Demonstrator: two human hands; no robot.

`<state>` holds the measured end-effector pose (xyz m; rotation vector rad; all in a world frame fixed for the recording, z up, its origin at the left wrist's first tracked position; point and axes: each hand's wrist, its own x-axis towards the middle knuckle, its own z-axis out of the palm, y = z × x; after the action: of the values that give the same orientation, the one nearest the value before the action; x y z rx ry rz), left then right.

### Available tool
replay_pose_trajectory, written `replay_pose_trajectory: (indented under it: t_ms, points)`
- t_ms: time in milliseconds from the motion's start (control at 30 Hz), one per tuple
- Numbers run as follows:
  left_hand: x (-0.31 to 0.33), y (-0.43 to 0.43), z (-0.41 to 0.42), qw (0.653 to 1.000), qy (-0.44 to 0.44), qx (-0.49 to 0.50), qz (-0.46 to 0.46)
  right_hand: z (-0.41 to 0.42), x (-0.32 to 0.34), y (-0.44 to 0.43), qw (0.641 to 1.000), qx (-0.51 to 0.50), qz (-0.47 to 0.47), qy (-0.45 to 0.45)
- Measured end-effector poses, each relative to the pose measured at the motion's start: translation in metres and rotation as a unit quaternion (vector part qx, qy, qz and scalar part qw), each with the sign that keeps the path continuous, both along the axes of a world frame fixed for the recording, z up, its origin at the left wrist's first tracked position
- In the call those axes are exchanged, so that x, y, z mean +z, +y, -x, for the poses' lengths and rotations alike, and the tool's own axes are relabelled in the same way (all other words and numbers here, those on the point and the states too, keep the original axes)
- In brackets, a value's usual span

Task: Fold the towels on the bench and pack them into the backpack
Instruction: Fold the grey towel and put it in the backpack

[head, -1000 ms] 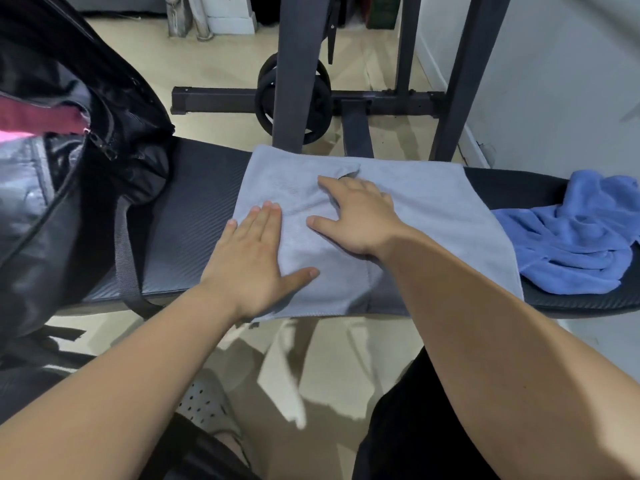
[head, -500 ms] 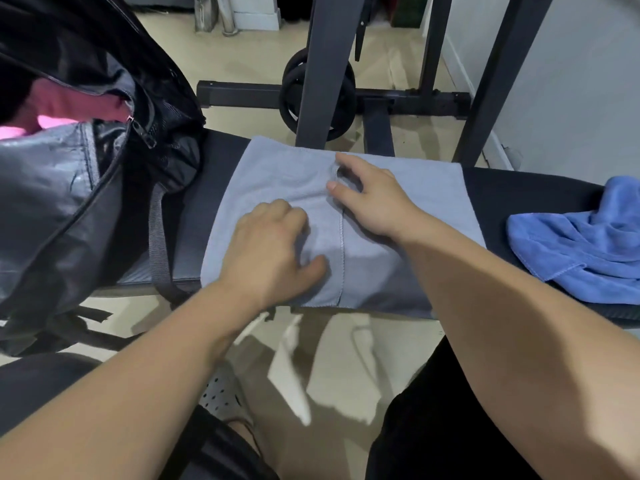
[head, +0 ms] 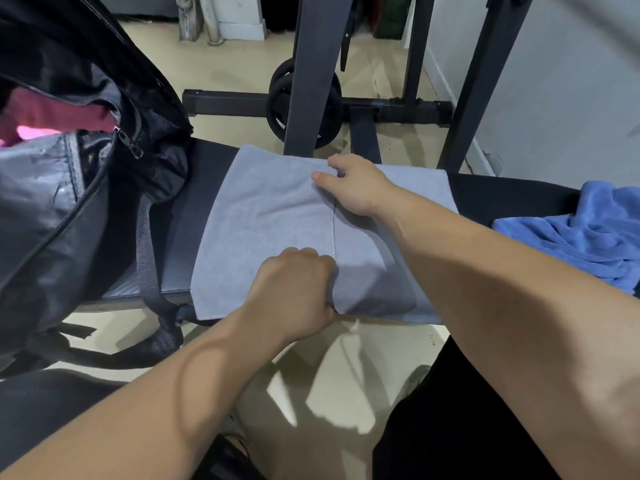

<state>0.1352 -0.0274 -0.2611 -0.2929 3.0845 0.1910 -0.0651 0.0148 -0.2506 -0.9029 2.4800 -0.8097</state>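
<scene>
A grey towel (head: pixel 263 216) lies folded across the black bench (head: pixel 180 258), its stitched edge running down the middle. My left hand (head: pixel 294 292) grips that edge at the towel's near end, fingers curled. My right hand (head: pixel 353 188) pinches the same edge at the far end between thumb and fingers. A crumpled blue towel (head: pixel 581 233) sits on the bench at the right. The black backpack (head: pixel 69 168) stands open at the left, with pink and maroon cloth showing inside.
Dark steel uprights (head: pixel 311 71) of a weight rack rise just behind the bench, with a black weight plate (head: pixel 277 102) on the floor frame. A white wall (head: pixel 571 81) is at the right. Tiled floor shows below the bench's near edge.
Both hands went from lying flat on the grey towel to curling onto its middle edge; the left moved right and nearer, the right moved to the far end.
</scene>
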Motion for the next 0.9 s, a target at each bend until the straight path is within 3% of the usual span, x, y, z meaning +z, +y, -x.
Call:
replay_pose_trajectory:
  t_ms: [233,633,900]
  points:
    - [-0.004,0.005,-0.002,0.999,-0.020,-0.009,0.029,0.000,-0.009,0.009,0.998,-0.004,0.047,-0.045]
    - [-0.018,0.002,-0.007,0.996,0.063,-0.040,0.038,0.015,-0.004,0.009,0.996,0.063,-0.063,0.005]
    - [0.005,-0.003,-0.015,0.995,0.057,0.024,-0.081,0.013,-0.013,0.010,0.997,0.067,-0.042,0.017]
